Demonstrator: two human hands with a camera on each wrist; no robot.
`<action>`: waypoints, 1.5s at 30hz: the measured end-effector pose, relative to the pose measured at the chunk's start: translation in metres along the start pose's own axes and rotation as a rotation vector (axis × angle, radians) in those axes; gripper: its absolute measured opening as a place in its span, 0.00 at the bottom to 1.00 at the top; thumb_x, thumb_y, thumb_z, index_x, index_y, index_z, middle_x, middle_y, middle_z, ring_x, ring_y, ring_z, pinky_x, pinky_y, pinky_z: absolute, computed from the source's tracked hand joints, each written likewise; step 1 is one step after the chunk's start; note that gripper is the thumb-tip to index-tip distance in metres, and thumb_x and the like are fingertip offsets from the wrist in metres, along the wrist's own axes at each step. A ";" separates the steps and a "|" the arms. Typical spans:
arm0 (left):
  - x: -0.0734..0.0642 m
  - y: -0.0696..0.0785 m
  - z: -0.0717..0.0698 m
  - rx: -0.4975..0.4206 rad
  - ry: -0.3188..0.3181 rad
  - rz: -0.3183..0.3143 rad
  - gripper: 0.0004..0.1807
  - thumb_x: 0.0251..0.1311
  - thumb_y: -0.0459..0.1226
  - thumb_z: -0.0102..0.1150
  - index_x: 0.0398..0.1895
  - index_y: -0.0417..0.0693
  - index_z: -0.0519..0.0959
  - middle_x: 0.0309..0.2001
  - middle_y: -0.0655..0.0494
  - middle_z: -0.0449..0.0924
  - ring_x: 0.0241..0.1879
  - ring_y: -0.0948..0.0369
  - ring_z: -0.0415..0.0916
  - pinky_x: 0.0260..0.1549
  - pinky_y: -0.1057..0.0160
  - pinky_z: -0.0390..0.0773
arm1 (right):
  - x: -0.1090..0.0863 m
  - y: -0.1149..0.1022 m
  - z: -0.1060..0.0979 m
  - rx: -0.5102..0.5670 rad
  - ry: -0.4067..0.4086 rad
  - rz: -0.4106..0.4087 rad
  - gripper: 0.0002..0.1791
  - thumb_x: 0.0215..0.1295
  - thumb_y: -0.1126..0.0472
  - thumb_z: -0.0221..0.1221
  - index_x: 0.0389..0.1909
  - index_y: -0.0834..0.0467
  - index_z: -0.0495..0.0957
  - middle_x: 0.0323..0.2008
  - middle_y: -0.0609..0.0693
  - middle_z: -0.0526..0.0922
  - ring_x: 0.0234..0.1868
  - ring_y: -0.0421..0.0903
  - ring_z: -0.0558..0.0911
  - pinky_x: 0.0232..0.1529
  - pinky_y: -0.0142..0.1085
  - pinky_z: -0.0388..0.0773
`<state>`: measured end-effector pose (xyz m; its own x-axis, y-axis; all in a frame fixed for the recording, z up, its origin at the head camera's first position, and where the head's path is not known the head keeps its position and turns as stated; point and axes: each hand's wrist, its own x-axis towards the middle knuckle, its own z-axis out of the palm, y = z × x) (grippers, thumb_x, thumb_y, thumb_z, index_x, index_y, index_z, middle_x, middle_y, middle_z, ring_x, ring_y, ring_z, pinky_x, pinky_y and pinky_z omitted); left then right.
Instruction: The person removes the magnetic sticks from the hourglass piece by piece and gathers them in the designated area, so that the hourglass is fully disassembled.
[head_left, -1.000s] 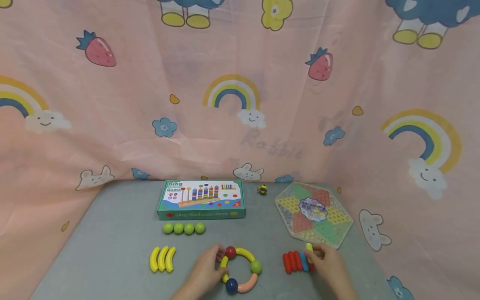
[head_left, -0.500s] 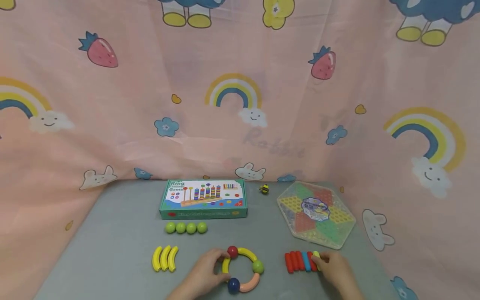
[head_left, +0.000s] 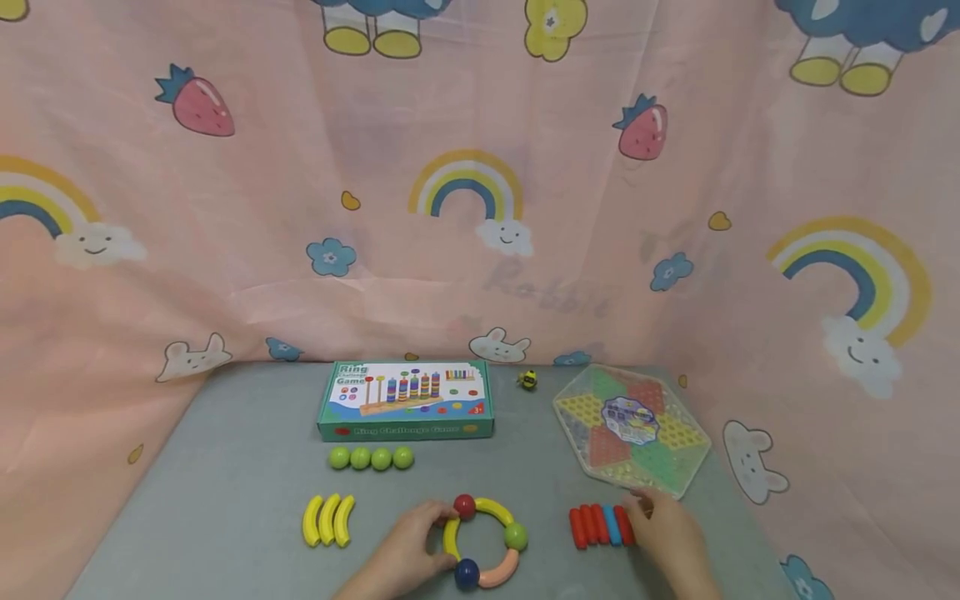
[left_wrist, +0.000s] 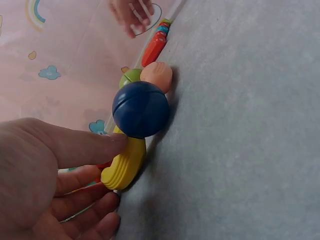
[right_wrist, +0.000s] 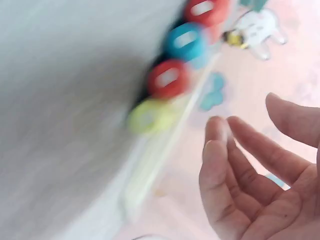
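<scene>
A ring of magnetic curved rods and balls (head_left: 497, 509) lies at the front middle. My left hand (head_left: 405, 546) grips its left side, with the thumb (left_wrist: 102, 145) on the yellow curved rod (left_wrist: 127, 162) beside the dark blue ball (left_wrist: 141, 109) and the fingers behind. To the right is a row of short straight rods, red ones (head_left: 589, 527) with one blue rod (head_left: 612, 526) among them. The right wrist view shows a yellow-green rod (right_wrist: 152, 116) at the row's end; in the head view my right hand (head_left: 670, 533) covers it. That hand is apart from the row, fingers loosely bent, holding nothing.
Yellow curved rods (head_left: 327, 522) and several green balls (head_left: 381, 458) lie in rows at left. Behind them is a green game box (head_left: 405, 428). A small bee figure (head_left: 528, 381) and a hexagonal Chinese checkers board (head_left: 633, 429) sit farther back, before a pink curtain (head_left: 420, 275).
My right hand carried the yellow-green rod over the row to its right end, laid it there and let go, and has lifted off. The left hand keeps its hold on the ring.
</scene>
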<state>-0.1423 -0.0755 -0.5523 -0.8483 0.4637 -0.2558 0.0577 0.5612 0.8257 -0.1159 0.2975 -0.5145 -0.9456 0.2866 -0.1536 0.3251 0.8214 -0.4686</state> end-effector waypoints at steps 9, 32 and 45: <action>-0.002 0.002 0.002 0.051 0.027 -0.015 0.29 0.50 0.40 0.76 0.57 0.49 0.78 0.50 0.59 0.79 0.51 0.56 0.76 0.55 0.44 0.77 | -0.013 -0.068 0.033 0.139 -0.071 -0.199 0.14 0.68 0.55 0.64 0.48 0.59 0.85 0.34 0.45 0.85 0.34 0.41 0.81 0.37 0.43 0.80; -0.001 0.010 0.008 0.291 0.039 0.012 0.29 0.49 0.45 0.76 0.58 0.56 0.82 0.60 0.58 0.80 0.59 0.51 0.74 0.58 0.42 0.74 | -0.015 -0.101 0.066 0.163 -0.420 -0.165 0.12 0.66 0.56 0.66 0.47 0.57 0.86 0.41 0.49 0.86 0.42 0.46 0.81 0.46 0.50 0.81; -0.009 0.008 0.004 0.386 0.018 0.074 0.34 0.46 0.43 0.74 0.61 0.55 0.78 0.60 0.60 0.79 0.58 0.56 0.73 0.59 0.46 0.75 | -0.019 -0.098 0.065 0.159 -0.413 -0.188 0.17 0.67 0.54 0.65 0.51 0.60 0.84 0.34 0.46 0.83 0.33 0.44 0.77 0.35 0.42 0.79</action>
<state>-0.1322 -0.0723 -0.5453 -0.8434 0.5023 -0.1908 0.3098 0.7447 0.5912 -0.1302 0.1796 -0.5229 -0.9225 -0.1062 -0.3711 0.1733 0.7451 -0.6440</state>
